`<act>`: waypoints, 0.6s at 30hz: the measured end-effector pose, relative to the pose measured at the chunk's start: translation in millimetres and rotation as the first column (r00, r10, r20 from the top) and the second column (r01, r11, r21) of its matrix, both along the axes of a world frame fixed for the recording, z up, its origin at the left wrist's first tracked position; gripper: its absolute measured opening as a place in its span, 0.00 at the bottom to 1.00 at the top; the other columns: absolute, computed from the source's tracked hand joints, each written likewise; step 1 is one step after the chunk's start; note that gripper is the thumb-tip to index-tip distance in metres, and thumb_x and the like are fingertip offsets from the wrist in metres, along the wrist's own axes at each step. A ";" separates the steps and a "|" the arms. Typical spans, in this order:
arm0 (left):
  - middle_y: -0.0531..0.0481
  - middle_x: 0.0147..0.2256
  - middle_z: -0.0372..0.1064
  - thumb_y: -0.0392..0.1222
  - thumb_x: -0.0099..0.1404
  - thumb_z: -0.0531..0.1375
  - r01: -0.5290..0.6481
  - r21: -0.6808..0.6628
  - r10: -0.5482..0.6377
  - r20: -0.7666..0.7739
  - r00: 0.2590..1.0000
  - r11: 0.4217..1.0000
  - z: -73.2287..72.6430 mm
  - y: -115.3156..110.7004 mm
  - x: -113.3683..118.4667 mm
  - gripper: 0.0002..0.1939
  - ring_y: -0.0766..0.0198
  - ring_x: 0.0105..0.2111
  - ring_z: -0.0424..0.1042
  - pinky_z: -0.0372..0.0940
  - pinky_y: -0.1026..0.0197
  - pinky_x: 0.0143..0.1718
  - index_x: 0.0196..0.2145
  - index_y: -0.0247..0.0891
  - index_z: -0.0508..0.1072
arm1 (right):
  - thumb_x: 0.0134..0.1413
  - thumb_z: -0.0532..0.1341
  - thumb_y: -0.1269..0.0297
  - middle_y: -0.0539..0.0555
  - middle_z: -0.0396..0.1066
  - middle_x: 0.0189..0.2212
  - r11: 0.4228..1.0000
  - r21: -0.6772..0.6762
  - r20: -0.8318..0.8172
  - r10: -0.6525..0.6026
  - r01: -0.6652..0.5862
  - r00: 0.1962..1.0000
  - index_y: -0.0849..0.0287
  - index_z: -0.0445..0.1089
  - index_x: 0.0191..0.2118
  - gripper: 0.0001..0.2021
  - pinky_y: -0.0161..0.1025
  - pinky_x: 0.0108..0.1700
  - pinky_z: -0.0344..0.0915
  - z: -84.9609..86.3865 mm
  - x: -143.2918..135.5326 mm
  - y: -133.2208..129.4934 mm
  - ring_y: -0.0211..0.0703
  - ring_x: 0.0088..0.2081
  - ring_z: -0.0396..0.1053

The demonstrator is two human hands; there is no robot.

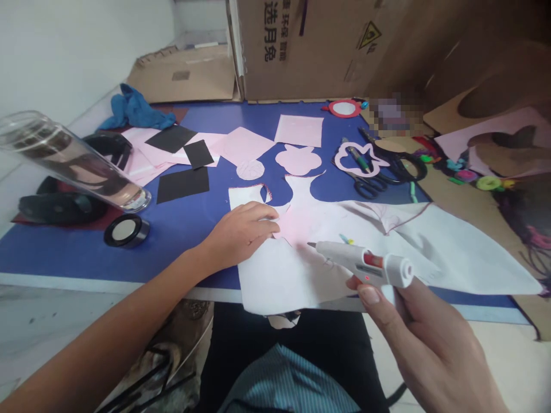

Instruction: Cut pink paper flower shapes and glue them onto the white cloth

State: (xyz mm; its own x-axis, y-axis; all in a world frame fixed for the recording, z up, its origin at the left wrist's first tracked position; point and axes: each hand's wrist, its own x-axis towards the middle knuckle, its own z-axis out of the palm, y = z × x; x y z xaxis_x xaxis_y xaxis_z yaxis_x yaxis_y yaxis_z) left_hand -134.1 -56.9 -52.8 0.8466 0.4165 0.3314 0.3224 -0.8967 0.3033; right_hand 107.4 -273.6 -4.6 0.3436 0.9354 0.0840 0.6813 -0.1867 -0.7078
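My right hand (413,330) is wrapped round the handle of a white hot glue gun (357,259), with its thumb along the side. The gun's nozzle points left, over a pink cutout piece (297,226) lying on a large white sheet (275,278). A small red light glows on its body. My left hand (243,232) lies across the white sheet, its fingers closed at the left edge of the pink piece. That sheet has reddish stitched edges and curved cutouts, and hangs a little over the table's front edge. The left fingertips are partly hidden.
On the blue table (185,252) are black squares (183,184), pink sheets (247,144), a cloud-shaped cutout (298,159) and scissors (368,184). At left, a glass bottle (81,160) leans beside its lid (126,230). A cardboard box (318,63) stands behind; colourful scraps (486,182) lie right.
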 end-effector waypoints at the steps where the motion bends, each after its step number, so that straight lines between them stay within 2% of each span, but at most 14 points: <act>1: 0.44 0.54 0.79 0.32 0.79 0.55 0.006 -0.012 -0.006 0.007 1.000 1.000 0.0 0.6 1.1 0.15 0.53 0.56 0.76 0.72 0.50 0.55 0.44 0.41 0.82 | 0.76 0.58 0.45 0.53 0.80 0.36 1.000 -0.001 0.006 0.010 -0.010 1.000 0.54 0.78 0.52 0.19 0.39 0.29 0.68 0.1 -0.2 0.6 0.46 0.31 0.73; 8: 0.45 0.51 0.80 0.35 0.80 0.55 0.045 -0.111 -0.039 0.056 0.998 0.993 5.5 7.4 9.7 0.14 0.55 0.51 0.77 0.71 0.52 0.53 0.43 0.41 0.82 | 0.74 0.61 0.47 0.52 0.80 0.34 0.997 0.028 0.050 0.077 -0.078 0.996 0.52 0.79 0.51 0.17 0.39 0.25 0.66 -9.7 7.7 1.6 0.47 0.30 0.75; 14: 0.46 0.48 0.81 0.34 0.77 0.55 0.058 -0.238 -0.044 0.065 0.997 0.969 12.1 13.8 14.5 0.14 0.56 0.50 0.78 0.71 0.52 0.54 0.44 0.41 0.82 | 0.74 0.61 0.47 0.55 0.83 0.41 0.995 0.033 0.017 0.089 -0.089 0.996 0.53 0.80 0.52 0.17 0.39 0.29 0.71 -10.0 6.5 2.5 0.50 0.36 0.79; 18: 0.47 0.48 0.81 0.33 0.76 0.56 0.057 -0.255 -0.047 0.045 0.998 0.965 14.6 15.1 14.7 0.14 0.55 0.49 0.77 0.71 0.52 0.53 0.43 0.42 0.82 | 0.74 0.61 0.48 0.54 0.84 0.41 0.995 0.034 0.006 0.093 -0.093 0.996 0.53 0.79 0.52 0.16 0.39 0.29 0.71 -8.1 5.1 4.2 0.50 0.36 0.80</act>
State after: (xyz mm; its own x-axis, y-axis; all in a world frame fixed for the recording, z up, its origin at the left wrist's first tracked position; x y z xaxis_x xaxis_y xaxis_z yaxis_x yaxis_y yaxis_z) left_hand -119.4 -41.8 -38.2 0.8583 0.4470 0.2522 0.2607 -0.8030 0.5359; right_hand 112.5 -269.3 -12.7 0.2545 0.9598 0.1183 0.6977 -0.0976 -0.7097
